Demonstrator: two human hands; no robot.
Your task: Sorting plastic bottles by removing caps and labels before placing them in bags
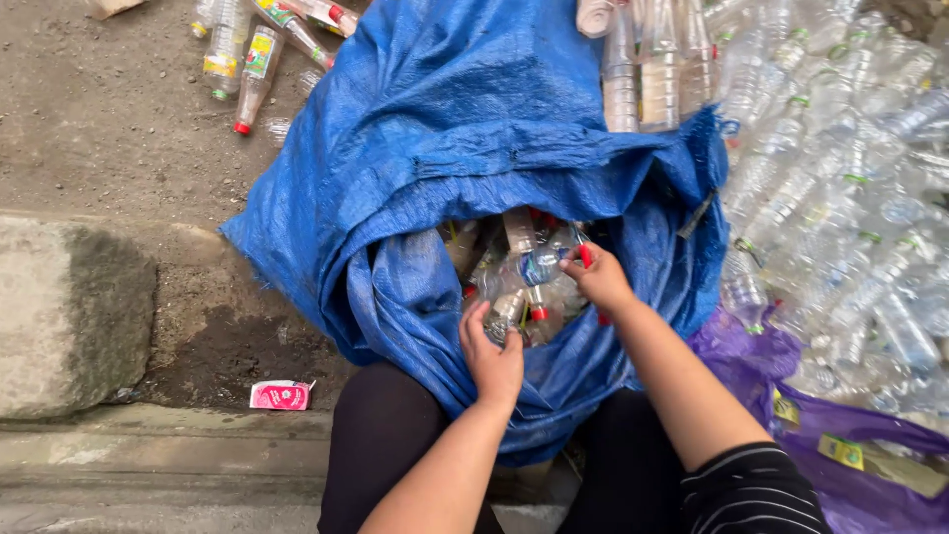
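Ground: bare dirt, stone kerb.
Sack [445, 148]: blue, mouth facing the person.
Left hand [492, 358]: grasping a clear bottle [506, 314], nearer.
Right hand [599, 279]: pinching a red-capped bottle [549, 259], axis pointing left.

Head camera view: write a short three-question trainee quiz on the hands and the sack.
1. True or false: both hands reach into the open mouth of the big blue woven plastic sack.
2. What does the right hand grip? A) a clear plastic bottle with a red cap B) a metal can C) a glass jar
3. The left hand rests on clear ____ in the sack.

Key: 1 true; 2 A; 3 bottles
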